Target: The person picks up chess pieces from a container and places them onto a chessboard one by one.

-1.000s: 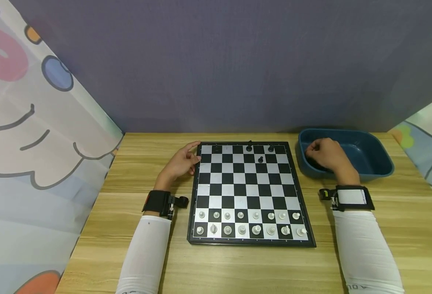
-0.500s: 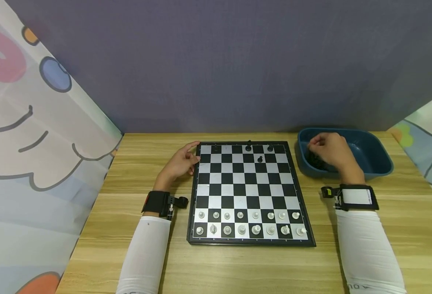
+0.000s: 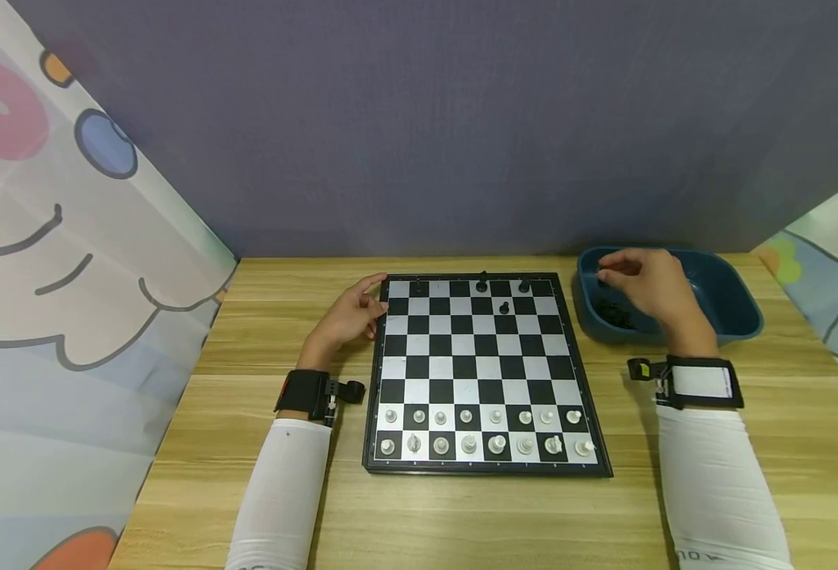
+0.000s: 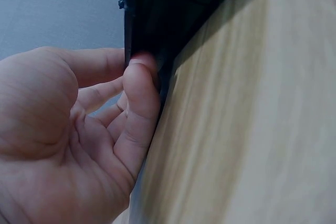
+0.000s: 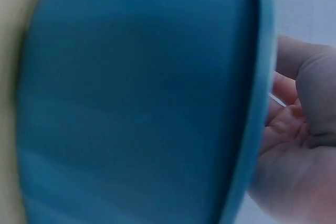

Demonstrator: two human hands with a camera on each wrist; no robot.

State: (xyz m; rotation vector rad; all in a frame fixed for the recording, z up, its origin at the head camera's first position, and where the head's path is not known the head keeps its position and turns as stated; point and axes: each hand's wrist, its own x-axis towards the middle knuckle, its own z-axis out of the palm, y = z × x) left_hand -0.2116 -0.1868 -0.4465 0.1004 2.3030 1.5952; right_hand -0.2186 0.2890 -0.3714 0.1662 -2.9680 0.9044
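Observation:
A black-framed chessboard (image 3: 488,346) lies on the table. My left hand (image 3: 348,318) holds its far left edge; in the left wrist view the thumb (image 4: 142,93) presses at the black side of the board. My right hand (image 3: 654,285) is over the left part of a blue plastic bin (image 3: 725,305), thumb and forefinger bent toward each other. Whether a piece is between those fingertips I cannot tell; the bin's wall hides them in the right wrist view. Below the hand, dark chess pieces (image 3: 613,313) lie heaped in the bin.
White chess pieces (image 3: 469,445) stand in two rows along the near side of the board. A few black ones stand at the far side, with a black pawn (image 3: 504,308) one row nearer. A grey panel (image 3: 419,142) rises behind the wooden table (image 3: 476,522).
My right hand has lifted from the heap of dark pieces and shifted slightly right, uncovering more of them. The left hand keeps its place at the board.

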